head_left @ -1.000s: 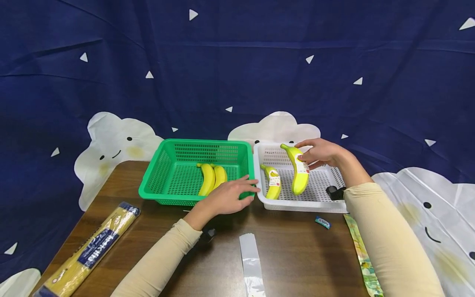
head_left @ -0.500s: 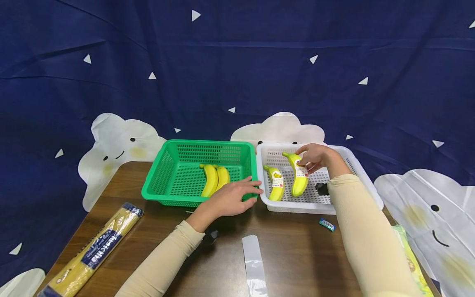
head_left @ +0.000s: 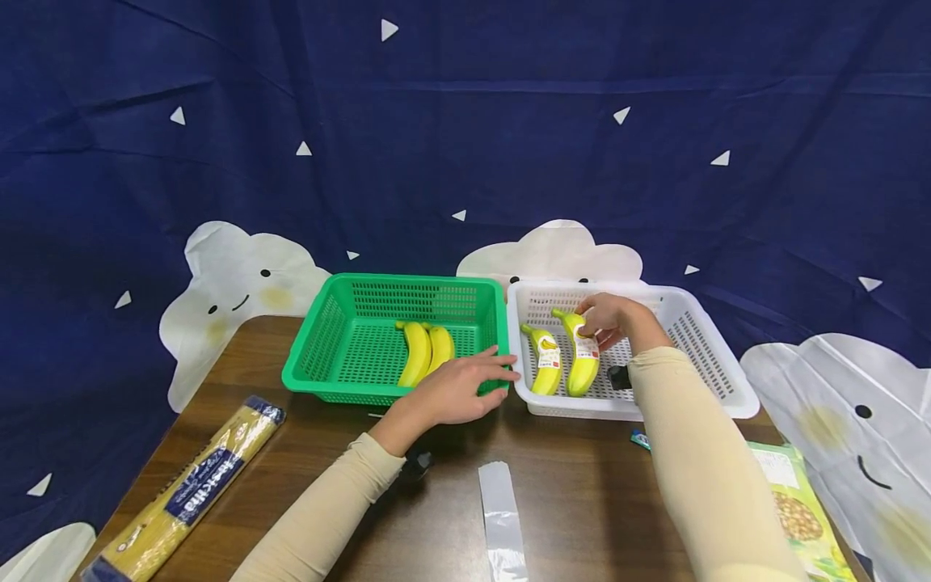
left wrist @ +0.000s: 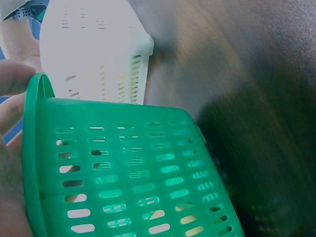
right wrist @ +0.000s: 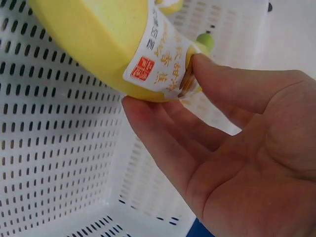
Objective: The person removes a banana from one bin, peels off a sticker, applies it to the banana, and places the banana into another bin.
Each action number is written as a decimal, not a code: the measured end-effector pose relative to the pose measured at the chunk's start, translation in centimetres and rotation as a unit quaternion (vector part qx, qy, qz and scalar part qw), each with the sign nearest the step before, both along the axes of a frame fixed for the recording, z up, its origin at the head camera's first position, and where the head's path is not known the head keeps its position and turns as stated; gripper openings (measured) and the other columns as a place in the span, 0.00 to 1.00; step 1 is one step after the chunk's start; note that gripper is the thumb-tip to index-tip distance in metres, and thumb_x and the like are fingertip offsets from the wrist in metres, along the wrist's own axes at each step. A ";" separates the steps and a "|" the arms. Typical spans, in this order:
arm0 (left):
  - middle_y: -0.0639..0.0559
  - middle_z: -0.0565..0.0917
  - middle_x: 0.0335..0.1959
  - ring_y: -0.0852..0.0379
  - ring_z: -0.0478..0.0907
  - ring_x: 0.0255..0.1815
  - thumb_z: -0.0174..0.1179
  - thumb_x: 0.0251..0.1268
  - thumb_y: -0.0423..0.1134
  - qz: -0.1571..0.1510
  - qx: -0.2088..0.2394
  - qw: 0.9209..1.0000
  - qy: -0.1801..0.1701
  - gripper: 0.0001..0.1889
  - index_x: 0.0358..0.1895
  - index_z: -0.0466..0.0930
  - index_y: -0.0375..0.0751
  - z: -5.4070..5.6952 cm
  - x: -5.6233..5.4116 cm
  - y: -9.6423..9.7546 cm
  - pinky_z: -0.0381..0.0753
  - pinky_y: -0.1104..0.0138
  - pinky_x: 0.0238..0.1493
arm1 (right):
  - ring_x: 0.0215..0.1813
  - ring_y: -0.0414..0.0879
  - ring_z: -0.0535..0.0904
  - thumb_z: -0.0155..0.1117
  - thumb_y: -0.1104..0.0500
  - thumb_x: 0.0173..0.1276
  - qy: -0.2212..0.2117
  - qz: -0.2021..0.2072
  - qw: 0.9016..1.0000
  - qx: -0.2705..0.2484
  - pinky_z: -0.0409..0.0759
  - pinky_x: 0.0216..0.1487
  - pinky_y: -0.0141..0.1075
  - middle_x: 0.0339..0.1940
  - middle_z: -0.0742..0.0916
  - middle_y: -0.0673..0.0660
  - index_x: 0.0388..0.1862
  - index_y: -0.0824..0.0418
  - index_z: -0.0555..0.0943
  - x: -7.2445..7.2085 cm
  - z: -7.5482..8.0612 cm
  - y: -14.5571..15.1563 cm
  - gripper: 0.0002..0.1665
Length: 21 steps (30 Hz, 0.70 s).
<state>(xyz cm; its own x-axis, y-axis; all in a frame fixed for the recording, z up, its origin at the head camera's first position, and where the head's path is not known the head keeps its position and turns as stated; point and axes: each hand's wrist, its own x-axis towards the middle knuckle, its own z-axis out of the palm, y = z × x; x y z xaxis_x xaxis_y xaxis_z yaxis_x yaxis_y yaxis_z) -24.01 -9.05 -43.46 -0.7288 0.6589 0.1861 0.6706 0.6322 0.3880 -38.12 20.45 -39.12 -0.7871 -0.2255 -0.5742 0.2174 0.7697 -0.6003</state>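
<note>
In the head view my right hand (head_left: 613, 315) pinches a yellow banana (head_left: 583, 370) with a white label, inside the white basket (head_left: 698, 352). Thumb and fingertips press its labelled middle in the right wrist view, where the banana (right wrist: 103, 44) has a red square on its label. Left of it lies another labelled banana (head_left: 547, 377), apart from my hand. My left hand (head_left: 460, 386) rests at the near right corner of the green basket (head_left: 327, 386), its relaxed fingers reaching over to the white basket's rim. Inside the green basket two bananas (head_left: 416, 357) lie side by side.
A long yellow pack of pasta (head_left: 192, 493) lies at the table's left. A silvery strip (head_left: 500, 517) lies in front, centre. A small blue wrapper (head_left: 640, 439) and a green packet (head_left: 800, 509) are partly hidden by my right sleeve. A dark blue cloth (head_left: 465, 145) hangs behind.
My right hand has lowered the banana into the white basket, left and toward me, beside the other one. My left hand stays at the green basket's corner. The view has shifted slightly.
</note>
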 end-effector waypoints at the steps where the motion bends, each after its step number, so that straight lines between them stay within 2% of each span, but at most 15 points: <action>1: 0.62 0.66 0.69 0.57 0.54 0.73 0.53 0.70 0.50 0.002 0.000 1.000 0.000 0.20 0.62 0.77 0.55 0.0 0.0 0.0 0.58 0.58 0.68 | 0.46 0.59 0.79 0.55 0.67 0.69 0.002 0.003 1.000 0.002 0.81 0.46 0.48 0.52 0.76 0.68 0.70 0.69 0.57 0.1 -0.2 -0.1 0.33; 12: 0.64 0.66 0.69 0.58 0.54 0.73 0.52 0.70 0.50 0.006 -0.007 1.000 0.004 0.20 0.62 0.77 0.58 -0.2 -0.1 0.2 0.60 0.57 0.68 | 0.47 0.59 0.78 0.55 0.67 0.69 0.007 0.017 1.000 0.014 0.79 0.50 0.49 0.56 0.73 0.70 0.70 0.72 0.59 0.4 -2.3 -0.3 0.32; 21: 0.63 0.67 0.69 0.57 0.54 0.73 0.52 0.70 0.50 0.000 -0.003 1.000 0.005 0.20 0.62 0.77 0.57 -0.2 -0.2 0.1 0.59 0.57 0.68 | 0.44 0.57 0.81 0.53 0.68 0.70 0.007 0.027 1.000 0.010 0.81 0.47 0.48 0.54 0.76 0.72 0.69 0.74 0.58 0.4 -2.8 -0.6 0.31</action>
